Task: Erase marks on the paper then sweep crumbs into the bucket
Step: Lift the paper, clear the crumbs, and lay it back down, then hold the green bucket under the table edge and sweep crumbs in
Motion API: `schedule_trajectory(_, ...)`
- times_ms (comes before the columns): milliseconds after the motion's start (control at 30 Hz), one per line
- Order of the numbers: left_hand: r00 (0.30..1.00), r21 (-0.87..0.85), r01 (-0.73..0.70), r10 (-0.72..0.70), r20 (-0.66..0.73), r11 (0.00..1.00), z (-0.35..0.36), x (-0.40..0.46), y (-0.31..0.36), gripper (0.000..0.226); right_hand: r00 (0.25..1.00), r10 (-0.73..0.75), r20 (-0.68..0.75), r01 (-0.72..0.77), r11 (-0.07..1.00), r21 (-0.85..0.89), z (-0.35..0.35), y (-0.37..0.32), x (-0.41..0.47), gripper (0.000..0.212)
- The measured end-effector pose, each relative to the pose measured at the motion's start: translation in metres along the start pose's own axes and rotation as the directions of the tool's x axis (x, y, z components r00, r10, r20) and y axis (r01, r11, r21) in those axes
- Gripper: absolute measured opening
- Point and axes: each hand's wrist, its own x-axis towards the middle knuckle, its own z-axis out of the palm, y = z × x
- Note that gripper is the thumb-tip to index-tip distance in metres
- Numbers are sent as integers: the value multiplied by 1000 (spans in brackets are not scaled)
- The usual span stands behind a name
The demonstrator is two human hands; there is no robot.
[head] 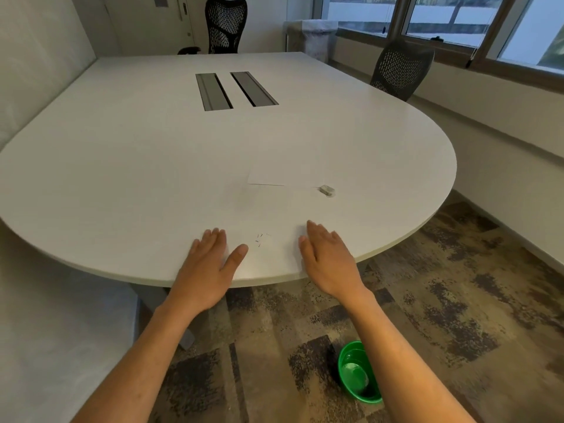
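Nearest my viewpoint are the two bare forearms, reaching forward over the patterned carpet to the near edge of the white table point(122, 154). My left hand point(210, 261) lies flat at the table edge with its fingers straight and together and the thumb spread to the side; it holds nothing. My right hand point(326, 257) is likewise flat and extended, fingers straight, with nothing in its grasp, and its heel overhangs the rim. Between the two hands, near the edge, lies a small scatter of dark crumbs point(260, 239). Farther in on the table rests the sheet of paper point(274, 175), white on white and hard to outline; I can see no marks on it, though at this range I cannot be certain. The eraser point(327, 190) sits just beside the paper's right side, well apart from both hands. The green bucket point(358, 377) stands on the floor below and to the right of the table edge, under my right forearm. I judge the erasing stage to be complete, since the eraser is set down and debris is present. The sweeping stage is pending: the crumbs are on the table and the bucket is not yet raised to the edge to receive them.
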Motion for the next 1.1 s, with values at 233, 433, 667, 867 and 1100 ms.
schedule_trajectory(233, 992, 84, -117, 112, 63, 990, 27, -13, 28, 86, 969, -203, 141, 206, 978, -6, 24, -27, -12, 59)
schedule_trajectory(433, 991, -171, -135, 136, -4, 976, 30, -13, 45, 78, 988, -152, -1, 138, 894, 426, 9, -18, -20, 55)
schedule_trajectory(667, 773, -199, -584, 465, -431, 787, 58, -33, 88, 50, 866, 303, -399, 33, 761, 649, 5, 36, -66, 40)
schedule_trajectory(867, 707, -288, -703, 681, -188, 650, 136, -41, 126, 31, 705, 574, -417, -149, 695, 704, 33, 107, -125, 24)
schedule_trajectory(1100, 855, -469, -383, 498, 146, 796, 280, -15, 109, 19, 531, 831, -167, -504, 469, 725, 125, 204, -202, 20)
